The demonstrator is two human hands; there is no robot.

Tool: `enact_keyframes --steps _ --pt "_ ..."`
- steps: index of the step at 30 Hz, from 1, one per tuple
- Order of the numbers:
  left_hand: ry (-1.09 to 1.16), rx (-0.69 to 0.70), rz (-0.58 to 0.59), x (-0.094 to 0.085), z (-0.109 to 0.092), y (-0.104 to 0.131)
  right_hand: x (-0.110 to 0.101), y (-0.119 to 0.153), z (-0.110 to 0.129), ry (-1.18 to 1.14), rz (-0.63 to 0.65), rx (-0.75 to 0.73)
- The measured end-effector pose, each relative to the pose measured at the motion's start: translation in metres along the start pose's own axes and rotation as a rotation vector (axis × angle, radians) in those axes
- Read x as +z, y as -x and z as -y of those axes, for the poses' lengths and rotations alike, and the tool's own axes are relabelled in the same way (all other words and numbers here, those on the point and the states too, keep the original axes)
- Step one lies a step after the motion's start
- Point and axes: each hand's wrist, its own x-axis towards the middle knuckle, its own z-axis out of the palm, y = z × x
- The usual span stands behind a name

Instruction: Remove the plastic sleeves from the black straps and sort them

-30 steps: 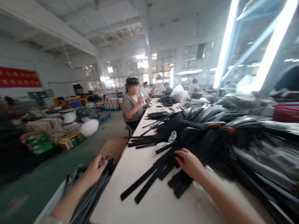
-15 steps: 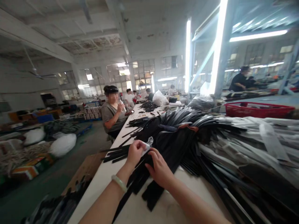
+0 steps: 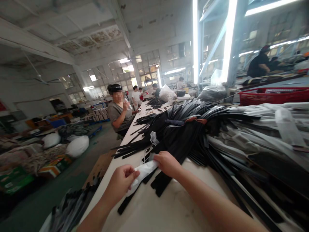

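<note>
A strip of thin white wrapping (image 3: 145, 170) is stretched between my two hands above the table. The fingers of my left hand (image 3: 120, 182) pinch its lower left end. My right hand (image 3: 167, 164) is closed on its upper right end. Beneath and behind it lie black strips (image 3: 173, 138), bundled with a brown tie (image 3: 196, 120). A crumpled white piece (image 3: 154, 138) rests on the strips just beyond my hands.
White-wrapped bundles (image 3: 241, 141) cover the right side of the table (image 3: 154, 216). Behind them stands a red basket (image 3: 272, 96). A seated person (image 3: 119, 111) is at the table's left edge. More dark strips (image 3: 72, 206) stand below that edge.
My hands have moved apart, the left one down and toward me, with the white wrapping now stretched between them. The camera view has tilted and shifted.
</note>
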Motion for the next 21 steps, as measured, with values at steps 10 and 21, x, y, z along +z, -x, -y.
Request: enact_keyframes --steps 10,21 --pt "0.020 -0.208 -0.018 -0.075 0.066 0.043 0.002 0.004 -0.021 -0.044 -0.190 0.399" --pt "-0.440 -0.021 -0.069 -0.047 0.064 -0.021 -0.015 -0.002 -0.057 -0.357 -0.621 0.556"
